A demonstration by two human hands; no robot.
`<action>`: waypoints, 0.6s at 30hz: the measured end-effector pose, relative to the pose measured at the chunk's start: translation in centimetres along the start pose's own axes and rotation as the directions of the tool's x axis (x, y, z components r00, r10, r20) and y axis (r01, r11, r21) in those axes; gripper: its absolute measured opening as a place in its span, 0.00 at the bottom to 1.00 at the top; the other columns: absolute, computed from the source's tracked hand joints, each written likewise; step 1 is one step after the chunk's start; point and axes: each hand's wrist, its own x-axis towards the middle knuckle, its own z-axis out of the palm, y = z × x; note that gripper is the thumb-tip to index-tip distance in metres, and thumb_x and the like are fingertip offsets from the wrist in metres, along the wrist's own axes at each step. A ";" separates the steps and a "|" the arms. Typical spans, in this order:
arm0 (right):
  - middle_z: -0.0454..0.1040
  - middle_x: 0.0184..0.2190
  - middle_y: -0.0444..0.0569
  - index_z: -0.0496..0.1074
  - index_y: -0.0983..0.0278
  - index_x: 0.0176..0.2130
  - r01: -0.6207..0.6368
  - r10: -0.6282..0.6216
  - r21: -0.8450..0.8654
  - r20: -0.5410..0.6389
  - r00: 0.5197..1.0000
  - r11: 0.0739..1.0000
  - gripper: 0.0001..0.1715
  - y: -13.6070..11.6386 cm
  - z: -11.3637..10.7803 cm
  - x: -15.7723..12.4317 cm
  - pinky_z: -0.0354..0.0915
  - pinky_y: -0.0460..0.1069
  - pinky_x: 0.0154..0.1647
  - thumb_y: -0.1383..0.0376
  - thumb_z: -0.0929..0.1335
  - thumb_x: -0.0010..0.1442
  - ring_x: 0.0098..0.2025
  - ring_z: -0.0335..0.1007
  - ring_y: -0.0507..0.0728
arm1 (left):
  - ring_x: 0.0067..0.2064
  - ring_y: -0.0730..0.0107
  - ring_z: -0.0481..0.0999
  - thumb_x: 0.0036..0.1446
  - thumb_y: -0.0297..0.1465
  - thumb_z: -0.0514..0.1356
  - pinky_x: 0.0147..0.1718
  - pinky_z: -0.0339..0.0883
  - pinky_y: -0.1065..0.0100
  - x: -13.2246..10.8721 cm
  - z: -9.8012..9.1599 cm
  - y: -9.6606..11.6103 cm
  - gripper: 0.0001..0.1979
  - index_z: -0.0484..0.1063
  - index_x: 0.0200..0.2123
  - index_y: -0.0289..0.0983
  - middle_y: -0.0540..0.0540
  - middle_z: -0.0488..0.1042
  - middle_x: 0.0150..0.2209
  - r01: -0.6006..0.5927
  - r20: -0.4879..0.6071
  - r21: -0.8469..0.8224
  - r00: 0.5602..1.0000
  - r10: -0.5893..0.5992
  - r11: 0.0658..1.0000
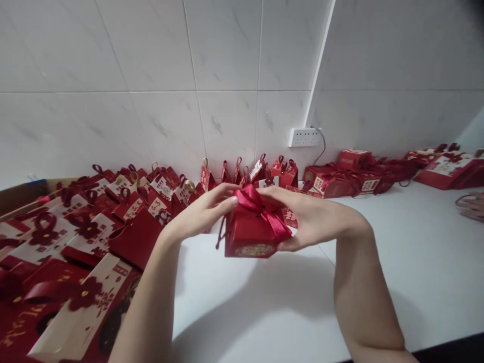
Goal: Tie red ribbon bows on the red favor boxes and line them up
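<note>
A small red gift box (250,237) with a red satin ribbon bow (260,205) on top is held up above the white counter (264,302). My left hand (202,214) pinches the box's top at its left side, fingertips against the bow. My right hand (306,217) cups the box from the right, thumb under it and fingers curled over the ribbon. Both hands are closed on the box.
Many red and white gift boxes and bags (75,242) cover the counter at the left and run along the tiled wall (242,174) to the right (351,176). A white power socket (304,137) sits on the wall. Another person's hand (472,205) shows at the right edge.
</note>
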 end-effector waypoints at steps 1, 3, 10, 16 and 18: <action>0.58 0.61 0.48 0.51 0.57 0.64 -0.001 0.000 0.027 0.052 0.999 1.000 0.55 -0.1 0.0 -0.1 0.56 0.51 0.60 0.63 0.75 0.43 0.61 0.56 0.61 | 0.49 0.62 0.71 0.59 0.49 0.48 0.47 0.66 0.66 -0.1 -0.1 0.1 0.25 0.68 0.49 0.39 0.45 0.72 0.49 0.007 0.024 0.024 1.000 -0.008 1.000; 0.60 0.60 0.47 0.53 0.57 0.64 -0.008 -0.004 0.070 0.168 0.986 0.997 0.53 -0.1 0.1 0.0 0.57 0.50 0.59 0.66 0.75 0.43 0.60 0.59 0.60 | 0.40 0.64 0.73 0.58 0.49 0.49 0.38 0.68 0.67 -0.2 -0.3 0.5 0.23 0.71 0.42 0.37 0.46 0.74 0.39 0.067 0.111 0.111 0.991 -0.079 0.992; 0.64 0.57 0.48 0.62 0.56 0.59 -0.275 0.279 -0.077 0.053 0.959 0.958 0.44 0.2 -0.4 -1.8 0.63 0.51 0.51 0.59 0.75 0.44 0.56 0.62 0.62 | 0.29 0.69 0.72 0.53 0.44 0.55 0.25 0.60 0.72 -0.7 0.4 1.1 0.16 0.74 0.31 0.38 0.48 0.75 0.29 0.109 0.418 0.389 0.864 -0.280 0.915; 0.75 0.39 0.47 0.74 0.59 0.43 -0.392 0.393 -0.206 -0.036 0.919 0.897 0.26 -0.7 0.0 -4.4 0.64 0.50 0.37 0.48 0.72 0.48 0.40 0.71 0.59 | 0.33 0.66 0.75 0.44 0.47 0.63 0.27 0.63 0.72 -0.6 2.3 0.3 0.21 0.74 0.40 0.42 0.47 0.77 0.38 0.085 0.364 0.436 0.894 -0.262 0.896; 0.74 0.28 0.47 0.75 0.62 0.33 -0.364 0.400 -0.266 0.094 0.912 0.893 0.22 -1.1 1.2 -4.2 0.60 0.49 0.27 0.47 0.72 0.47 0.29 0.70 0.57 | 0.31 0.67 0.75 0.44 0.44 0.64 0.25 0.62 0.73 -0.3 3.0 0.1 0.19 0.74 0.39 0.42 0.47 0.77 0.37 0.056 0.414 0.439 0.873 -0.257 0.897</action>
